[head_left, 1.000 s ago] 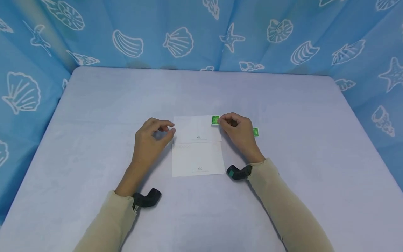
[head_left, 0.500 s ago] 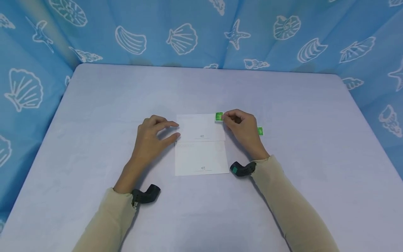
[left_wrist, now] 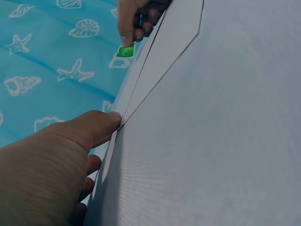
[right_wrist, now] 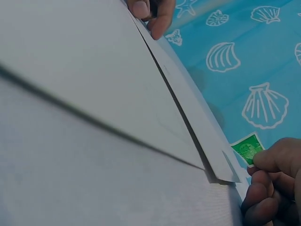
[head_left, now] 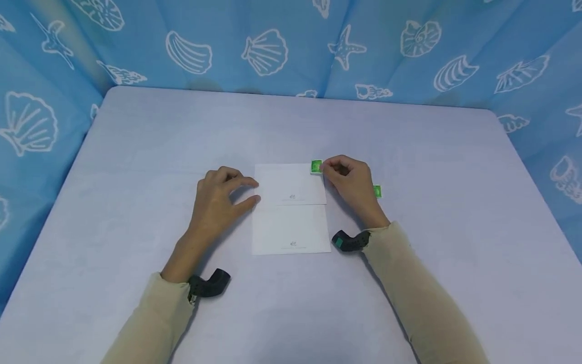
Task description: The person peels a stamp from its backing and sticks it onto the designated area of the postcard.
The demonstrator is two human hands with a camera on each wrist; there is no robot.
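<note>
Two white envelopes lie one above the other in the head view, each with small print along its lower edge. My right hand pinches a green stamp between thumb and forefinger, over the top right corner of the upper envelope. In the right wrist view the stamp stands tilted close over the paper. My left hand rests at the envelopes' left edge, thumb and forefinger spread apart, with the thumb tip right at the paper edge in the left wrist view.
A second green stamp lies on the table just right of my right hand, partly hidden by it. The table has a pale cloth. A blue curtain with white shells hangs behind the far edge.
The right hand has moved the stamp slightly up toward the upper envelope's top right corner. The left thumb and forefinger have spread wider at the left edge. The head view has shifted a little.
</note>
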